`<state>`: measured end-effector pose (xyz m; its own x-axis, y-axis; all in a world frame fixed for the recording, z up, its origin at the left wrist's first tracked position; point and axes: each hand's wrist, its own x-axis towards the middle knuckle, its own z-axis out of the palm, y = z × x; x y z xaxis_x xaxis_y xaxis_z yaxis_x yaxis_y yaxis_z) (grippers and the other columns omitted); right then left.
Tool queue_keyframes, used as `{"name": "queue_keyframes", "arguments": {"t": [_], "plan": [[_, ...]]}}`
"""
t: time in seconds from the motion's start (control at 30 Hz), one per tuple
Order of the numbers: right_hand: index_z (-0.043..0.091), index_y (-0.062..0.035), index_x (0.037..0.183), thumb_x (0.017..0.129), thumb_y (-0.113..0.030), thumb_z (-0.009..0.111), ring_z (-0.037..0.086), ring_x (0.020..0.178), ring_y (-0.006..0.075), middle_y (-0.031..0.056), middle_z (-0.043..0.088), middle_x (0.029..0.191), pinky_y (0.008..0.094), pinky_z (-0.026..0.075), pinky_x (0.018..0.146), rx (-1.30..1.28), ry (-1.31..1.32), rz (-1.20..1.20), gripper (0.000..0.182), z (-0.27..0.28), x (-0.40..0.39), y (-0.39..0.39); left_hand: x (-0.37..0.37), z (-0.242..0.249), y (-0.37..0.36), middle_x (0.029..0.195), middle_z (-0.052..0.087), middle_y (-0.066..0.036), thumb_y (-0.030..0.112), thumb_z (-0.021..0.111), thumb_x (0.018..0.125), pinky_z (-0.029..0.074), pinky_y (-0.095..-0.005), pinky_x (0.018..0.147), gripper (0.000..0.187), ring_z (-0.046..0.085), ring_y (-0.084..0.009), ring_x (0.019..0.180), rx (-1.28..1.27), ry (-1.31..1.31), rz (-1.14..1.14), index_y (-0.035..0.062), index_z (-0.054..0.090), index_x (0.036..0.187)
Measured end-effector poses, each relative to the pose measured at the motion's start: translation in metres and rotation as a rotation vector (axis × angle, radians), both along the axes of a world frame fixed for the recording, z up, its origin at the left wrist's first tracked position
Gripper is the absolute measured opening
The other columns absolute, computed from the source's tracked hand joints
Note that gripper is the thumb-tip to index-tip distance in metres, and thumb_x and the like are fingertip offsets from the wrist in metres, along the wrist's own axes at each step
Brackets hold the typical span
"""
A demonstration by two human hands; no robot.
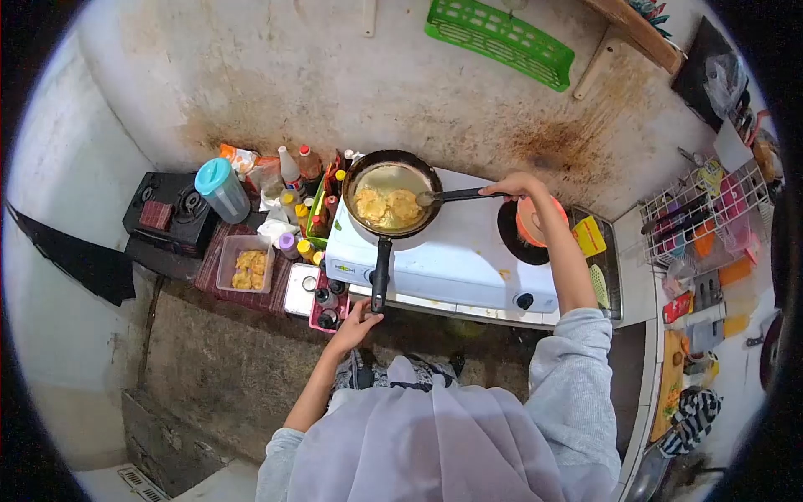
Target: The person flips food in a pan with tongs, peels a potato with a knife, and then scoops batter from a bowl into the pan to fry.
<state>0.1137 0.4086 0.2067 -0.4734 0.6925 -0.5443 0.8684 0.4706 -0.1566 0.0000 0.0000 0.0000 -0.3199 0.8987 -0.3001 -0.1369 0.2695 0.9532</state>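
Observation:
On the left burner of the white stove [452,272] sits a black frying pan [351,167]. Two golden fritters [386,206] lie side by side in its oil. My left hand [355,329] is closed at the end of the pan's black handle, which points toward me. From the right, my right hand [512,186] grips the black handle of a spatula [465,194]. The spatula's head is in the pan, touching the edge of the right fritter; whether it reaches underneath cannot be seen.
Left of the stove are bottles [299,167], a blue-lidded pitcher [222,191] and a plastic container [224,269] of fried pieces. An orange bowl [529,222] rests over the right burner. Farther right is a wire rack [703,201]; a green rack [502,42] hangs above.

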Motion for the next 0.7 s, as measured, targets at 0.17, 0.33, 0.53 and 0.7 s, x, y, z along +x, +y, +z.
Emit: {"name": "queue_keyframes", "arguments": {"t": [0.17, 0.33, 0.53, 0.7], "plan": [[0.064, -0.0044, 0.067, 0.055, -0.058, 0.062, 0.059, 0.060, 0.0242, 0.0143, 0.058, 0.061, 0.0329, 0.046, 0.055, 0.287, 0.251, 0.191, 0.055, 0.000, 0.016, -0.006, -0.003, 0.014, -0.001, 0.107, 0.048, -0.008, 0.016, 0.055, 0.080, 0.035, -0.0242, 0.083, 0.052, 0.046, -0.0116, 0.093, -0.016, -0.032, 0.021, -0.0015, 0.029, 0.121], [0.064, -0.0053, 0.075, 0.060, -0.045, 0.066, 0.059, 0.066, 0.0295, 0.0158, 0.060, 0.067, 0.0379, 0.047, 0.060, 0.777, 0.252, 0.276, 0.043, 0.034, 0.022, -0.081, 0.000, 0.034, -0.002, 0.109, 0.045, -0.008, 0.016, 0.054, 0.080, 0.035, -0.0246, 0.083, 0.051, 0.047, -0.0116, 0.092, -0.028, -0.045, 0.022, -0.0011, 0.031, 0.121], [0.059, -0.0069, 0.090, 0.064, -0.039, 0.064, 0.059, 0.059, 0.0248, 0.0124, 0.059, 0.062, 0.0356, 0.046, 0.051, 0.796, 0.235, 0.452, 0.042, 0.032, 0.036, -0.132, -0.004, 0.027, -0.006, 0.111, 0.043, -0.009, 0.015, 0.054, 0.080, 0.035, -0.0252, 0.083, 0.050, 0.047, -0.0127, 0.094, -0.025, -0.104, 0.050, 0.0007, 0.031, 0.122], [0.057, -0.0066, 0.086, 0.065, -0.039, 0.064, 0.058, 0.055, 0.0219, 0.0093, 0.057, 0.059, 0.0323, 0.044, 0.046, 0.831, 0.222, 0.596, 0.039, 0.028, 0.049, -0.149, -0.011, 0.019, -0.009, 0.113, 0.044, -0.011, 0.016, 0.053, 0.080, 0.036, -0.0247, 0.083, 0.049, 0.047, -0.0133, 0.096, 0.018, -0.156, 0.095, -0.0002, 0.032, 0.121]]}}
